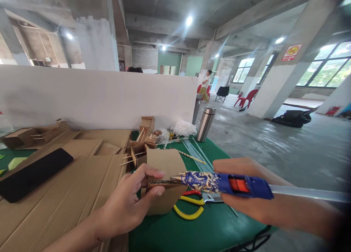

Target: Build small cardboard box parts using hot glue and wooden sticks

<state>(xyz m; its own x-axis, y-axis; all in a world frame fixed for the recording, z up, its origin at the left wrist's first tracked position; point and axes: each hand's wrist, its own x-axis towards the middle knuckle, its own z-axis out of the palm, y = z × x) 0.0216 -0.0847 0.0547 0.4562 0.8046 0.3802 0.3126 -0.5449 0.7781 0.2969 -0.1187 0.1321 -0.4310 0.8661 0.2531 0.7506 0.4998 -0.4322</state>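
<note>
My left hand [128, 197] pinches the edge of a folded brown cardboard piece [167, 162] between thumb and fingers. My right hand [241, 204] is closed round a blue hot glue gun [222, 182] with dried glue strings over its front and a clear glue stick [307, 192] out of its back. The gun's metal nozzle [177, 177] is at the cardboard's upper edge, close to my left fingertips; I cannot tell whether it touches. Below the gun lie scissors [192, 212] with yellow and red handles, partly covered by the cardboard and my right hand.
Cardboard sheets [65, 200] and a black phone-like slab [35, 173] lie left on the green table [170, 237]. Behind are small cardboard constructions [146, 126], a wad of white strings [183, 128], clear glue sticks [193, 151] and a steel flask [206, 124]. A white partition [104, 98] stands behind the table.
</note>
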